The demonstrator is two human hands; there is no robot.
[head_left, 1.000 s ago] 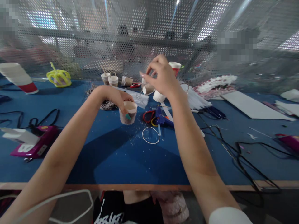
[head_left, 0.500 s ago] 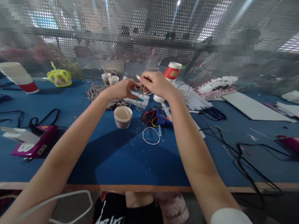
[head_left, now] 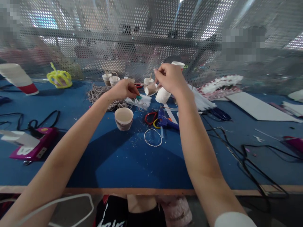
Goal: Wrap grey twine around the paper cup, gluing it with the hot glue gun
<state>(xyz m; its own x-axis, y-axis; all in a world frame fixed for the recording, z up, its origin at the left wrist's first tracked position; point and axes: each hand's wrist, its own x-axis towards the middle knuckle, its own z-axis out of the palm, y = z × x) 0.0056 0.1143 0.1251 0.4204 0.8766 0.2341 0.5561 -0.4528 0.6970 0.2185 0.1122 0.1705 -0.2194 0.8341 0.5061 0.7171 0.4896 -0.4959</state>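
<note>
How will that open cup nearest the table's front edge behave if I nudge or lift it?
The cup is probably light for its size, since its rim looks thin. Those walls would likely dent under a hard squeeze. It tapers toward the base, so a push near the rim could tip it.

**Perforated screen (head_left: 94, 53) behind a blue table (head_left: 132, 170)**

From where I stand, the screen rises grey along the table's far side, a horizontal bar (head_left: 113, 38) crossing it. Bright light streaks (head_left: 216, 19) slant high over the table's right half; a bluish glow (head_left: 44, 19) shows above its left. Brown edging (head_left: 118, 191) trims the table's near side, and grey floor (head_left: 71, 210) lies below.
</note>
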